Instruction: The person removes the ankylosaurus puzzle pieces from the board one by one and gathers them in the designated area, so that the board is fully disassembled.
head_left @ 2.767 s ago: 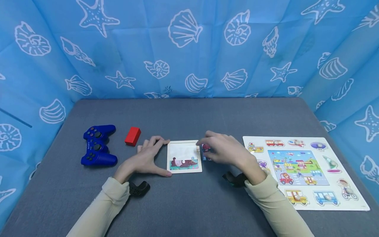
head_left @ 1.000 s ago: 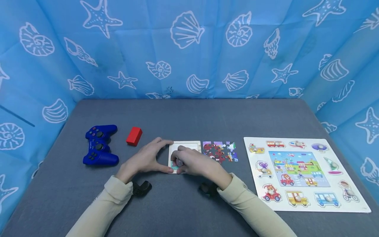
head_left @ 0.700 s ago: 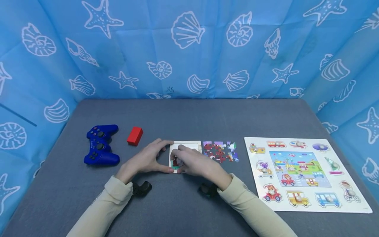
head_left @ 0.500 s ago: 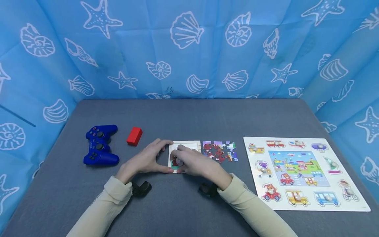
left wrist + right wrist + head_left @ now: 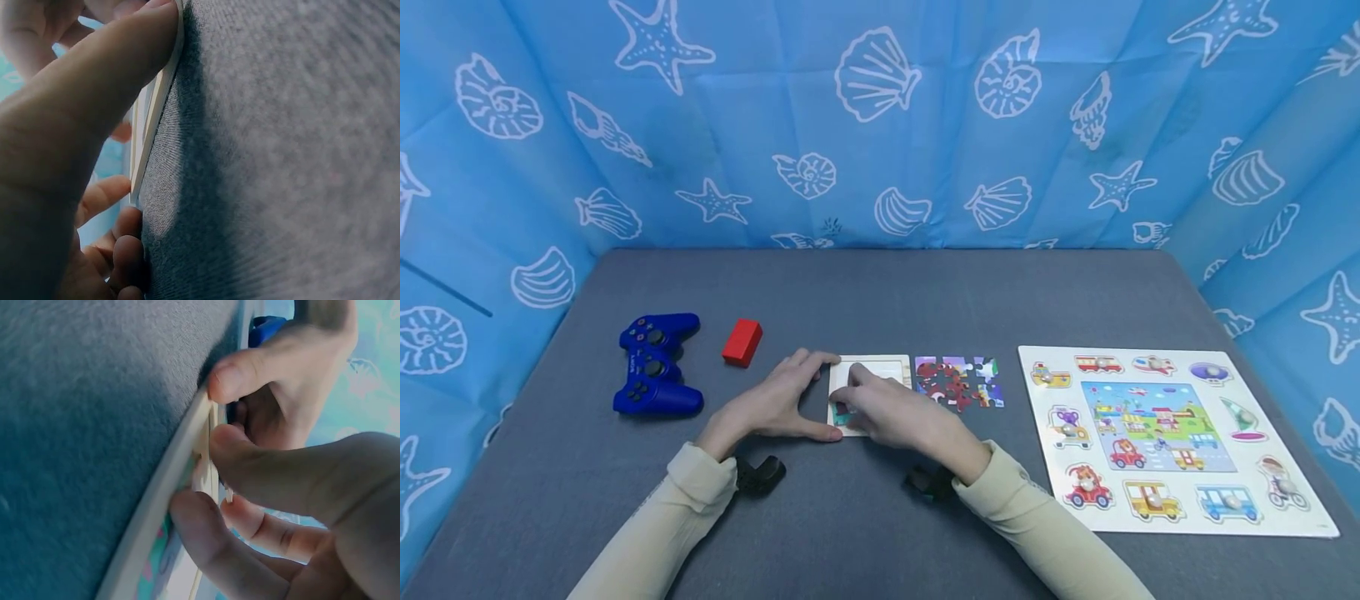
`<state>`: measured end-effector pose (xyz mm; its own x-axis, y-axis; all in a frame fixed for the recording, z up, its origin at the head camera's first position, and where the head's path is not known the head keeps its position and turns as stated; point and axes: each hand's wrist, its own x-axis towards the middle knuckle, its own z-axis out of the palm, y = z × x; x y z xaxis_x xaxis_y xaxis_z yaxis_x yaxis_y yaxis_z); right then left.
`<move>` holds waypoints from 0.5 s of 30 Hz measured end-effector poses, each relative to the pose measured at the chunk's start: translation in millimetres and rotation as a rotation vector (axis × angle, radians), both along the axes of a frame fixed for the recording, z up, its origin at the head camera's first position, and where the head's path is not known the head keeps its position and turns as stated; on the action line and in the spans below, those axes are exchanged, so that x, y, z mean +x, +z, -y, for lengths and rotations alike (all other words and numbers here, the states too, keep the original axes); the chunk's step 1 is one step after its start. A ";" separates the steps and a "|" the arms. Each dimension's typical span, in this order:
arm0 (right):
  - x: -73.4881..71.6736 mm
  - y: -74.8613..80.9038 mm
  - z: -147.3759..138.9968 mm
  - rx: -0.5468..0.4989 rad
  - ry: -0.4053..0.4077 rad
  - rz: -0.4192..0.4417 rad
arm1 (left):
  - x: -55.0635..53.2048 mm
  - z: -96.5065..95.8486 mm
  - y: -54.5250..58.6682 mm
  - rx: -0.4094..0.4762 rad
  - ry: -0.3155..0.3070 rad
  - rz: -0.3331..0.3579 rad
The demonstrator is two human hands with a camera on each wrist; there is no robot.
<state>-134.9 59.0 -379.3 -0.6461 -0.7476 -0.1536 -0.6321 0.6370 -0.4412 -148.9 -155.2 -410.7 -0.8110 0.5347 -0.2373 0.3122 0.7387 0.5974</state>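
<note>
A small pale wooden puzzle tray (image 5: 870, 359) lies flat in front of me. My left hand (image 5: 765, 406) spans its left side, the thumb on the near corner and the index finger at the far corner. Over the tray's near left part, my right hand (image 5: 895, 411) has its fingers bent. In the right wrist view it pinches a thin puzzle piece (image 5: 229, 495), of which only an edge shows. Teal printed pieces (image 5: 147, 572) lie inside the tray. My right hand hides most of the tray's near row.
Several interlocking loose puzzle pieces (image 5: 953, 385) lie right of the tray. Farther right is a large white knob puzzle board (image 5: 1041, 433) with vehicle pictures. A red block (image 5: 742, 342) and a blue game controller (image 5: 657, 367) lie at left. A blue shell-patterned curtain (image 5: 880, 167) hangs behind.
My right hand has come left from the loose pieces to the tray's near left part. Since half a second ago its fingers have shifted slightly there. My left hand stays on the tray.
</note>
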 end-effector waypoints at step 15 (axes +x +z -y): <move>-1.7 14.6 -34.4 -0.023 -0.030 -0.065 | 0.6 -3.7 1.5 -0.047 0.036 0.032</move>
